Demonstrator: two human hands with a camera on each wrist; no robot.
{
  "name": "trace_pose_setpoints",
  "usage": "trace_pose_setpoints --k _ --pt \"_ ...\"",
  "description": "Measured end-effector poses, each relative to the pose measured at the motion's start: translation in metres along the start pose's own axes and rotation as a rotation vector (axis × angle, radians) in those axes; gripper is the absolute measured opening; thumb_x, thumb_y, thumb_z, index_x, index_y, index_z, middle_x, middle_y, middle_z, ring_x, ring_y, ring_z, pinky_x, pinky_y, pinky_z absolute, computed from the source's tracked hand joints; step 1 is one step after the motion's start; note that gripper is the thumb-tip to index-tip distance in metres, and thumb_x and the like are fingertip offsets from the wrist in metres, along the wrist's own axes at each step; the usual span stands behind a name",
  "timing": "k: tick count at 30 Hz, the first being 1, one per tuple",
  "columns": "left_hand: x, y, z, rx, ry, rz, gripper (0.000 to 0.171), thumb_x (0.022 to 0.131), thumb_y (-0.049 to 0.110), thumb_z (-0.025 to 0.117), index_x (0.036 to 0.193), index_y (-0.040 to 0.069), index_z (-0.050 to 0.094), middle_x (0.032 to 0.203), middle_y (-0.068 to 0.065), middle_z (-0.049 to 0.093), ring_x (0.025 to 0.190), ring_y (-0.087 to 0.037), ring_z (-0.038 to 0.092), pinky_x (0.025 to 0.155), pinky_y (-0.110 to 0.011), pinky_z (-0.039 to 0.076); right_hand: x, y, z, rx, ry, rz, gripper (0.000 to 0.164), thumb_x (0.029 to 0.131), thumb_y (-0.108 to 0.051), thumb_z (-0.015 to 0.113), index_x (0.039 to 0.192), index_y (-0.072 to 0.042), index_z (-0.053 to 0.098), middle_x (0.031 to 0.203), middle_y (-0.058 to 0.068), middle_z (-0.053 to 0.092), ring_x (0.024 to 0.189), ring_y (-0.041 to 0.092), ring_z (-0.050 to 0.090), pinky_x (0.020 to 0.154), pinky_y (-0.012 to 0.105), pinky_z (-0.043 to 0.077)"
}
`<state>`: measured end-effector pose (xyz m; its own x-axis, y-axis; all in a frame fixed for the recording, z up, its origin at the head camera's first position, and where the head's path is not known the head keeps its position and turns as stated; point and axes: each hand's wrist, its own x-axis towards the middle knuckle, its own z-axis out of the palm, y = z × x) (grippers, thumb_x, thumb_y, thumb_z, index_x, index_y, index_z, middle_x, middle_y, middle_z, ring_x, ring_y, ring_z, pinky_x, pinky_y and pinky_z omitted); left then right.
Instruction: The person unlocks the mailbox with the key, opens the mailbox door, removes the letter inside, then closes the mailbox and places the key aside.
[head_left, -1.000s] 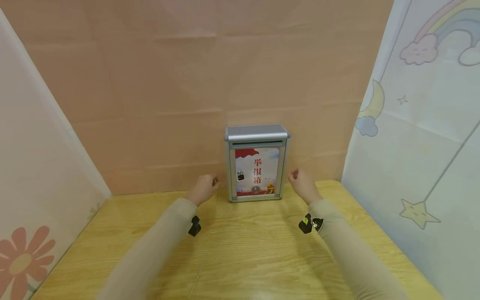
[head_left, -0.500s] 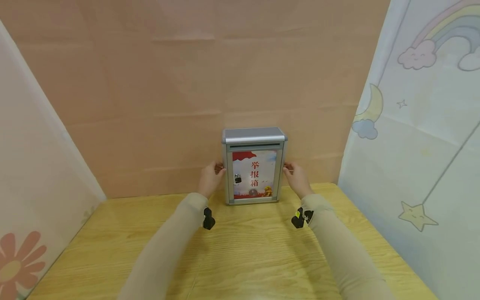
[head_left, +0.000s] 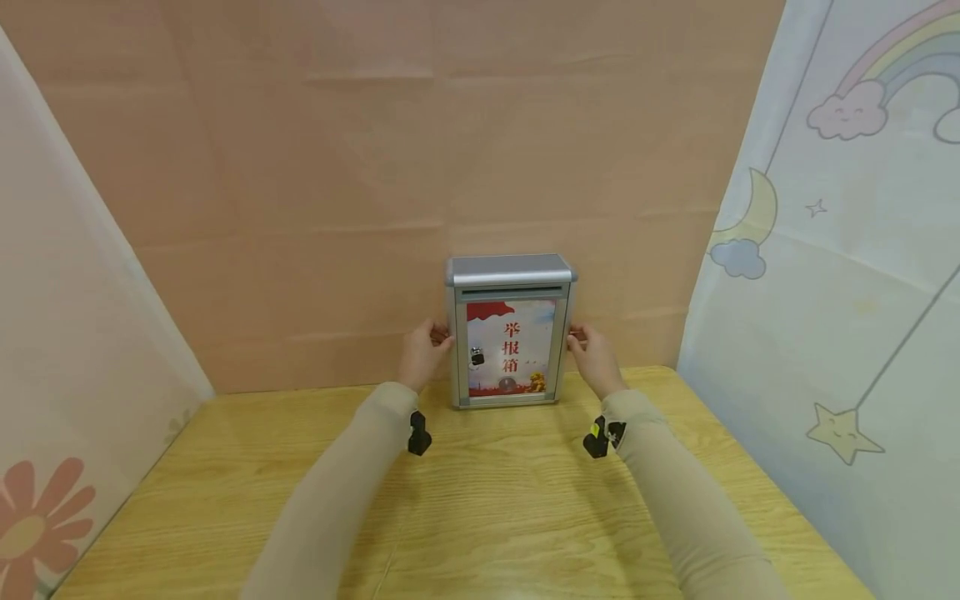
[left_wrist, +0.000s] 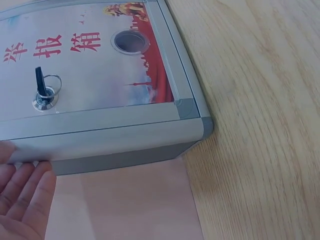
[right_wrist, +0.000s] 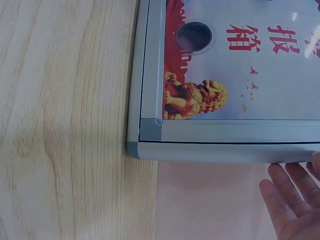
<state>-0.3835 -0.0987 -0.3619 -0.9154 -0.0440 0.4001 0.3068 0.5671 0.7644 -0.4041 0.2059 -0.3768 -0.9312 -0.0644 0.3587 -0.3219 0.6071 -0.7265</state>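
A grey metal mailbox with red Chinese characters stands upright on the wooden table, close to the back wall. Its front has a slot along the top, a round window low down and a lock with a key in it. My left hand grips the box's left side, its thumb at the edge and its curled fingers against the side. On the opposite side my right hand holds the box likewise, with its fingertips at the side wall.
A brown paper-like backdrop rises behind the table. Pale printed panels flank it, a flower on the left one and a star on the right one. Small black devices are worn at both wrists.
Both hands have come inward from beside the mailbox to its two sides and now grip it. The box stands in the same spot; during the last half second the hands have barely moved.
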Motion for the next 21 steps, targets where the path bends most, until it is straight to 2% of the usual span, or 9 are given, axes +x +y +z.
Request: trace_pose_setpoints --k 8,13,17,19,21 --pt "0.001 -0.001 0.000 0.010 0.000 0.001 0.019 0.091 0.015 0.068 0.103 0.002 0.062 0.098 -0.012 0.067 0.091 -0.025 0.063 0.086 -0.037 0.055 -0.001 0.000 -0.002 0.001 -0.012 0.003 0.035 0.103 -0.015 0.045 0.132 0.004 0.048 0.118 0.025 0.061 0.106 0.039 0.062 0.092 0.050 0.050" --pt "0.001 0.000 -0.002 0.005 -0.011 0.005 0.019 0.090 0.014 0.068 0.103 0.001 0.061 0.097 -0.013 0.066 0.090 -0.026 0.063 0.085 -0.037 0.055 0.001 0.000 -0.004 -0.009 -0.038 0.008 0.037 0.104 -0.016 0.045 0.134 0.004 0.045 0.122 0.025 0.059 0.109 0.039 0.061 0.094 0.050 0.049" --pt "0.002 0.000 -0.003 0.001 -0.015 0.008 0.019 0.090 0.014 0.069 0.103 0.001 0.061 0.098 -0.013 0.066 0.090 -0.026 0.064 0.085 -0.037 0.056 0.000 -0.004 -0.004 -0.007 -0.051 0.050 0.043 0.104 -0.022 0.045 0.140 0.002 0.040 0.130 0.024 0.055 0.116 0.038 0.056 0.097 0.051 0.047" --pt "0.003 -0.001 -0.004 0.000 -0.018 0.015 0.020 0.090 0.014 0.069 0.103 0.000 0.061 0.098 -0.014 0.066 0.090 -0.027 0.064 0.085 -0.037 0.056 -0.004 -0.009 0.000 -0.020 0.011 0.078 0.047 0.103 -0.026 0.045 0.141 0.001 0.037 0.133 0.023 0.051 0.119 0.039 0.053 0.097 0.051 0.046" --pt "0.003 -0.001 -0.003 0.002 -0.026 0.013 0.020 0.090 0.014 0.069 0.102 0.001 0.061 0.098 -0.014 0.066 0.090 -0.027 0.065 0.085 -0.037 0.056 -0.011 -0.018 0.006 -0.050 0.122 0.069 0.048 0.101 -0.028 0.048 0.138 0.002 0.037 0.131 0.024 0.049 0.116 0.039 0.052 0.095 0.051 0.046"
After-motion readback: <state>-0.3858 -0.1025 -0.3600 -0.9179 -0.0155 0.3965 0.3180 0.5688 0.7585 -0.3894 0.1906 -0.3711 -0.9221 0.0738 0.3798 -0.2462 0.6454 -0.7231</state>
